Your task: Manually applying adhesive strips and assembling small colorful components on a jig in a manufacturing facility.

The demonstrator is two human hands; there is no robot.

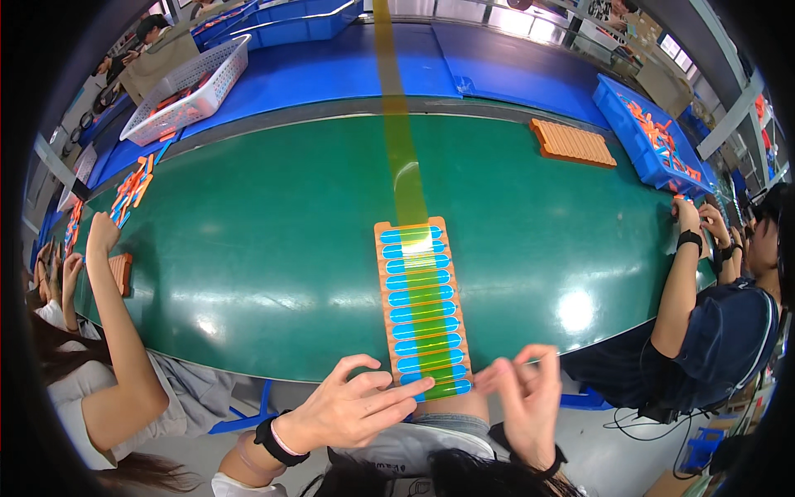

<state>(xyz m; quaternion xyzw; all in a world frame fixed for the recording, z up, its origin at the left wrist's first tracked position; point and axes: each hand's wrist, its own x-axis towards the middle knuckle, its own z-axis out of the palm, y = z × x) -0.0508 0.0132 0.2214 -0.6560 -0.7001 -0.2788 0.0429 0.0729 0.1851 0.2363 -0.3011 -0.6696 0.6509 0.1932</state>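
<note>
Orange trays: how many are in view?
3: the central tray, the far-right tray near the blue bin, and the left tray, partly behind a co-worker's arm. Others may be hidden.

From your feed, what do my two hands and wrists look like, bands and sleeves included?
The left hand is gloveless, with a black wristband and a slim pinkish band beside it; a white sleeve shows further up that arm. The right hand is gloveless too, with a dark band at the wrist. Its sleeve can't be made out.

Black wristbands [267, 437] show left and right — the left sleeve [247, 488] is white.
</note>
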